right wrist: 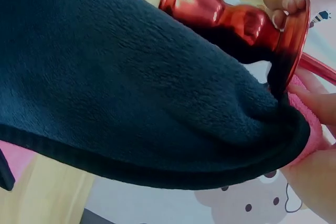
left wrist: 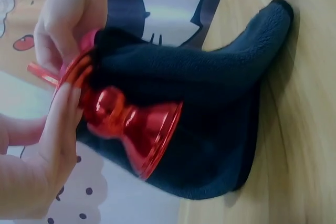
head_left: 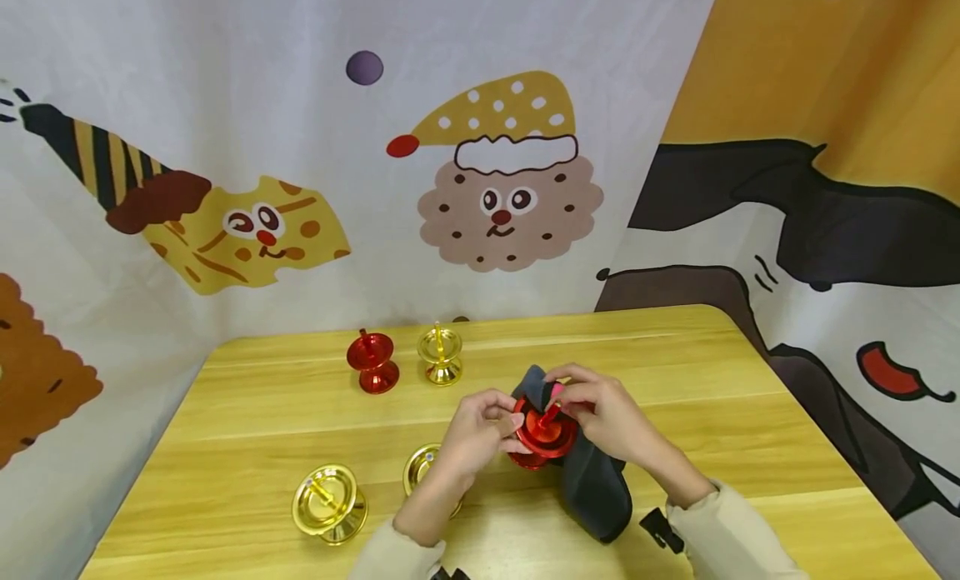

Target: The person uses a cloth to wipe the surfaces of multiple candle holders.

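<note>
My left hand grips the dish rim of a shiny red candle holder, which is tilted above the table. Against the opposite side of that rim, my right hand pinches a dark grey-blue cloth with a pink reverse side. In the left wrist view the cloth hangs behind the stem and flared foot of the candle holder, its lower end reaching the wood. The right wrist view shows a fold of pink under the right fingers, by the rim.
Another red candle holder and a gold one stand near the table's back edge. Two more gold holders stand at front left, one by itself and one partly hidden by my left forearm. A patterned curtain hangs behind the wooden table.
</note>
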Demonstrator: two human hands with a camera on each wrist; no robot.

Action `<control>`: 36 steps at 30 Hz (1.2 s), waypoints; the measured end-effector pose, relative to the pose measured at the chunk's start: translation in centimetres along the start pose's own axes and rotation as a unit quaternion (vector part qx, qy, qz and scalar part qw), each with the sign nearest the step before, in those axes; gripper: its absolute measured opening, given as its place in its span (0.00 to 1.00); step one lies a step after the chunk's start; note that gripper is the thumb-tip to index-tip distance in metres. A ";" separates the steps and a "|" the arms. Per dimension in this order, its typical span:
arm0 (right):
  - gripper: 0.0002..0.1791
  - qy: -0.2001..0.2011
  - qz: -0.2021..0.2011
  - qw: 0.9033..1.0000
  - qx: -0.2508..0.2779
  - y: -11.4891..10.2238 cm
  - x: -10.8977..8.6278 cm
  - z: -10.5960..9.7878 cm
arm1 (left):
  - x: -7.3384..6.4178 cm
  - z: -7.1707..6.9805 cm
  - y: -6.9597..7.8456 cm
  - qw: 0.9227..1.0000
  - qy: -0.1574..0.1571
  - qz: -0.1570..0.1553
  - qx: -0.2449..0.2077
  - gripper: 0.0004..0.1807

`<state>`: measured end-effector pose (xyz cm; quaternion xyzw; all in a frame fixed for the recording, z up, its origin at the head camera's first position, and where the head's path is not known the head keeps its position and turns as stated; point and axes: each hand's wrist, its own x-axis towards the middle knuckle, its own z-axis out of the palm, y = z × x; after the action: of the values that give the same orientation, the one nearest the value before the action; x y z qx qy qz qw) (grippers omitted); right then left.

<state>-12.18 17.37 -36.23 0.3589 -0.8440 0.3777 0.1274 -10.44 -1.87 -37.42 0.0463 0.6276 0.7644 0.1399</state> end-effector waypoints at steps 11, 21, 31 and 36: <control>0.16 0.030 0.090 0.988 0.121 -0.5 -1.2 -0.6 | 0.4 -0.4 0.1 0.993 0.089 0.004 -0.079 0.11; 0.22 0.045 0.134 0.972 0.191 0.7 -2.1 -1.2 | 0.5 -1.3 2.5 0.985 0.089 0.019 -0.147 0.13; 0.20 0.071 0.096 0.962 0.247 0.7 -2.3 1.0 | 0.3 -0.2 1.5 0.990 0.050 0.003 -0.129 0.16; 0.19 0.085 0.099 0.964 0.233 0.8 -2.1 0.9 | 0.4 -0.2 1.0 0.998 0.051 0.002 -0.036 0.18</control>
<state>-11.23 18.11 -38.32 0.2599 -0.7502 0.6036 0.0733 -11.04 -2.15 -36.55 0.0034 0.6063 0.7879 0.1078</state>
